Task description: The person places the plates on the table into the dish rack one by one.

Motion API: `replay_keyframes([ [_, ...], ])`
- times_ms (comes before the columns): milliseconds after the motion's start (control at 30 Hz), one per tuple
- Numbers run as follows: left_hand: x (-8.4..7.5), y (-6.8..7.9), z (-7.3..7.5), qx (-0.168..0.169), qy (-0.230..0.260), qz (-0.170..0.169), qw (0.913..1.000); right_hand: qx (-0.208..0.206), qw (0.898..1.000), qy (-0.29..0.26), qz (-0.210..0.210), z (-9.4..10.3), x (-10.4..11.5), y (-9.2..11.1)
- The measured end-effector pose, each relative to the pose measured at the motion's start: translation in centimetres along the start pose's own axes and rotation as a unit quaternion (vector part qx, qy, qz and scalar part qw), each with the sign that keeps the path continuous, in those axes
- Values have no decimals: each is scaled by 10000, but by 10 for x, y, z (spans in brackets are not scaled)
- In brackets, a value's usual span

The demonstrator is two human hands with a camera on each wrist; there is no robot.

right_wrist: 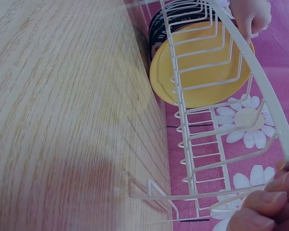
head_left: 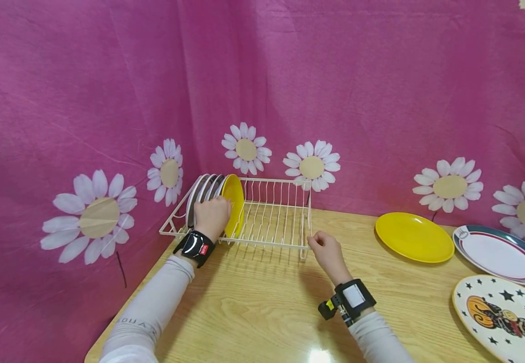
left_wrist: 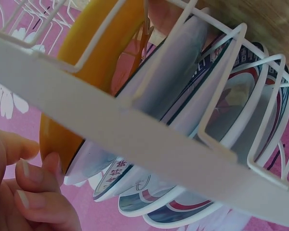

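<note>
A white wire dish rack (head_left: pixel 269 245) stands on the wooden table near the back. Several white plates with dark patterned rims (left_wrist: pixel 176 96) stand upright side by side in its left end. To their right, a yellow plate (head_left: pixel 235 201) also stands on edge in the rack. My left hand (head_left: pixel 212 216) pinches the near edge of this yellow plate; in the left wrist view its thumb and fingertips (left_wrist: pixel 51 166) meet at the rim. My right hand (head_left: pixel 328 253) grips the rack's front right corner with curled fingers (right_wrist: pixel 267 204).
On the table's right side lie a second yellow plate (head_left: pixel 414 237), a white plate with a dark green and red rim (head_left: pixel 500 254), and a cream plate with stars and a pumpkin picture (head_left: pixel 512 322). A pink cloth with daisies (head_left: pixel 362 101) hangs behind and at the left.
</note>
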State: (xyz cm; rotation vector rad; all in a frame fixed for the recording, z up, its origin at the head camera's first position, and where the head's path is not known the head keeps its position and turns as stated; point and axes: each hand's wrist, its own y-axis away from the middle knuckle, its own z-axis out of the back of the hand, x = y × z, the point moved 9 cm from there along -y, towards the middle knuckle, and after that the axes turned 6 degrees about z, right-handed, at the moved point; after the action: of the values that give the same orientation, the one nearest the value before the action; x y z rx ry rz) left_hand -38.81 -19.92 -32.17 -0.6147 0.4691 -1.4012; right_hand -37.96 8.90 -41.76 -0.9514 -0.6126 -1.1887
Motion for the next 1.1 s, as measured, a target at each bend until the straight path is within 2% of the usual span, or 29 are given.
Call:
replay_keyframes([
  [167, 1, 2, 1, -49, -31, -31, 10000, -15, 10000, 14, 13, 0, 0, 0],
  [467, 3, 4, 10, -268, -209, -22, 9994, -72, 10000, 27, 49, 1, 0, -1],
  [700, 5, 6, 11, -421, -84, 37, 9991, -107, 9999, 35, 60, 1, 0, -1],
  [833, 5, 6, 8, -354, -22, 72, 9993, -50, 10000, 51, 50, 1, 0, -1],
  [1000, -1, 8, 4, -146, 23, -57, 9999, 6, 10000, 13, 28, 1, -1, 1],
  [1100, -6, 8, 4, -173, 8, -119, 9998, 5, 10000, -22, 35, 0, -1, 1],
])
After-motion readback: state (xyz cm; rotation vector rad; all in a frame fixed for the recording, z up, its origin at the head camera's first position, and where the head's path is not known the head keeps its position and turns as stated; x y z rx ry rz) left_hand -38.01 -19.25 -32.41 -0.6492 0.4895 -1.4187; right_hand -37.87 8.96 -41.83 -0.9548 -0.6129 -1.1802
